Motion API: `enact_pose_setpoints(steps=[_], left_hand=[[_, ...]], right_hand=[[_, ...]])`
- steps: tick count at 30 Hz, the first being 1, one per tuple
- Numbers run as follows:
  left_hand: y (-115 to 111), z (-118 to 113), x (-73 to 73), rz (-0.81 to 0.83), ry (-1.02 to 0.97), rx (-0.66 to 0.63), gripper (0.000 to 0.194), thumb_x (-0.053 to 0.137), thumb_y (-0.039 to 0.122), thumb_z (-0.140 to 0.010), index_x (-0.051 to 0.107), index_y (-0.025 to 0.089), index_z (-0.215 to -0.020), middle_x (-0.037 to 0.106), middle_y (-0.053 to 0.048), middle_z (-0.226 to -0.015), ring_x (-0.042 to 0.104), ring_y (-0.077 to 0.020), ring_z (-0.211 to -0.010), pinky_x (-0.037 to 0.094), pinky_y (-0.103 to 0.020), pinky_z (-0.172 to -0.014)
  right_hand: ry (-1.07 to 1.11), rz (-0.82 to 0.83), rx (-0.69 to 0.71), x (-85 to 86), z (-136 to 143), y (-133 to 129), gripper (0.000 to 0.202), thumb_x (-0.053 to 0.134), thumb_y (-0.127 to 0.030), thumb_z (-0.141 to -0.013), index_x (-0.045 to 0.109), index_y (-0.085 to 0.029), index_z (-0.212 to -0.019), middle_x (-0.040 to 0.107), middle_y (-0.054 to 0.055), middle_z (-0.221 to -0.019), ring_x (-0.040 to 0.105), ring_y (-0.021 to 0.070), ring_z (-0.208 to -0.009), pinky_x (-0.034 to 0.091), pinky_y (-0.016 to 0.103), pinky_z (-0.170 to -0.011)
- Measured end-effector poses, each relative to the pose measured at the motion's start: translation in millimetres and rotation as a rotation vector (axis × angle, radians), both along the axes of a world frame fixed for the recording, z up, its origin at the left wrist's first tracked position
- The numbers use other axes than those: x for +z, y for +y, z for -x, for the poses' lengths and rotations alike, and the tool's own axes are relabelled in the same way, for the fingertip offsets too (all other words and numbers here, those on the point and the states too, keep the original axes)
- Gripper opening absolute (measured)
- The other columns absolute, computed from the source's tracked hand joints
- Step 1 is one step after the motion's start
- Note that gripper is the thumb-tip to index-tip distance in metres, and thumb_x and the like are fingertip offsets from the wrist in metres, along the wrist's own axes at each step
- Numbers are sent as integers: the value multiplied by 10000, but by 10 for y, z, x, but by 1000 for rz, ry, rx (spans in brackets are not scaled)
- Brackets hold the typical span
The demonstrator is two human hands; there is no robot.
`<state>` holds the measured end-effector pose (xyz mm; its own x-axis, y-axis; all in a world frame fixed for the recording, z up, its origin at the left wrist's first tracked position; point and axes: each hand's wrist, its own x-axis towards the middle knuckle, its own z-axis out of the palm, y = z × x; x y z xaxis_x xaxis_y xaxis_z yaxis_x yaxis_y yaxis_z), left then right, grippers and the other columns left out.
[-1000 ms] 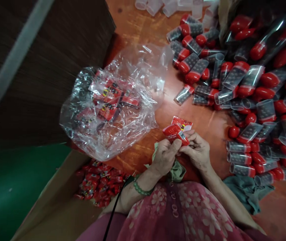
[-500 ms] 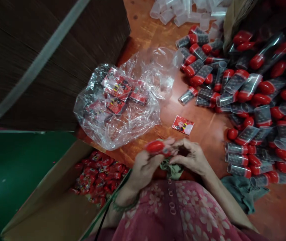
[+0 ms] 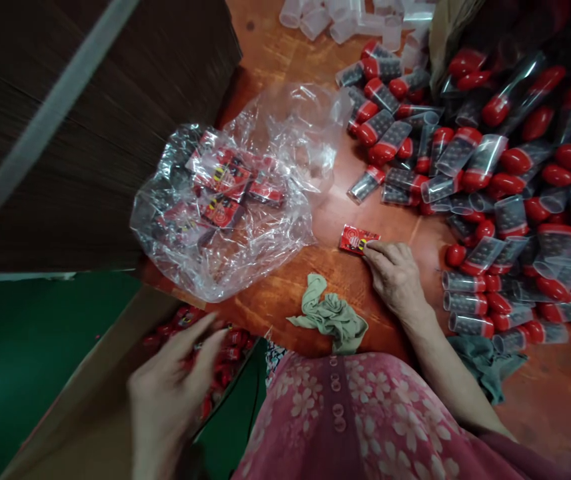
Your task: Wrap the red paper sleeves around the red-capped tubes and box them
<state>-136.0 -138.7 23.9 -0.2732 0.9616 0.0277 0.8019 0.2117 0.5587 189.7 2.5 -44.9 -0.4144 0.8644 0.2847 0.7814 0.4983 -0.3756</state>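
Over the cardboard box at the lower left, my left hand (image 3: 170, 387) is blurred, its fingers apart with nothing between them. Red packaged pieces (image 3: 235, 337) lie in that box below it. My right hand (image 3: 398, 280) pinches the right edge of a small red printed card packet (image 3: 353, 239) on the orange-brown table. A crumpled green cloth (image 3: 338, 317) lies in front of my body. Left of the packet, a clear plastic bag (image 3: 275, 243) holds several similar red packets (image 3: 223, 177).
Many clear tubes with red ends (image 3: 470, 157) are heaped on the right, some in a dark open box. Frosted empty tubes (image 3: 343, 27) lie at the top. A dark strapped carton (image 3: 90, 133) stands left. A dark green cloth (image 3: 488, 367) lies lower right.
My left hand has moved from the table's front edge to over the box, and the red piece it held is gone from it. My right hand has reached forward and taken the card packet's edge.
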Motion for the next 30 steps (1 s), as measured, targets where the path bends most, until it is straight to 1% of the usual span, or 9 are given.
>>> enact_pose_setpoints(steps=[3,4,7,10,14,17,22,25,30], left_hand=[[707,-716,-145,-258,-98,-494,261,634,193,-894,688,203,-1150,761,-59,-1116,733,-187,-982,585,-309,-939],[919,-918,-203,-318,-79,-593,301,603,176,-912,658,172,-1208,727,-99,-1210,706,-205,-1089,570,-330,-988],[1385,-1323,-386,-372,59,-756,387,527,123,-930,587,56,-1306,607,-205,-1375,582,-274,-1298,502,-415,-1099],[1596,-1453,-563,-327,131,-857,406,432,53,-922,601,44,-1291,585,-212,-1397,565,-280,-1312,473,-444,-1127],[1652,-1445,-684,-391,154,-886,402,393,28,-902,665,60,-1196,626,-194,-1345,574,-291,-1276,490,-463,-1089],[1653,-1437,-676,-455,163,-838,297,469,70,-907,710,90,-1079,709,-159,-1177,635,-284,-1073,559,-431,-917],[1693,-1461,-632,-467,113,-760,202,525,156,-939,726,137,-927,709,-93,-862,581,-187,-740,529,-306,-674],[1703,-1476,-589,-383,72,-766,217,547,270,-955,731,157,-930,684,-71,-839,585,-168,-737,519,-278,-669],[1695,-1481,-486,-251,14,-760,207,544,241,-955,731,156,-978,679,-74,-888,621,-169,-793,536,-291,-731]], right_hand=[[-18,5,-7,-32,9,-11,246,494,-129,-961,695,-197,-1085,727,109,-1083,597,242,-943,478,402,-814],[-14,23,-15,-33,14,-10,256,487,-125,-958,698,-201,-1082,728,110,-1076,596,244,-940,479,406,-814],[17,86,-23,-12,38,11,277,468,-124,-955,707,-197,-1076,727,118,-1063,592,245,-917,487,410,-809],[48,134,-38,32,65,53,270,449,-161,-980,709,-194,-1040,726,116,-1045,599,233,-903,501,398,-823],[54,196,-20,200,48,61,232,461,-222,-1002,690,-187,-1011,726,109,-1031,613,227,-906,519,385,-836],[35,173,-49,444,-105,-3,171,520,-226,-982,667,-181,-1056,717,105,-1048,612,230,-915,526,383,-838],[-162,6,-392,781,-706,-59,247,564,-194,-934,636,-203,-1170,662,139,-1125,582,286,-1008,510,471,-898],[-372,67,-519,787,-1046,0,403,608,-217,-893,579,-155,-1290,605,191,-1248,547,346,-1079,482,539,-916],[-429,135,-430,720,-1241,93,437,598,-224,-890,573,-166,-1322,621,148,-1078,581,316,-973,501,482,-839]])
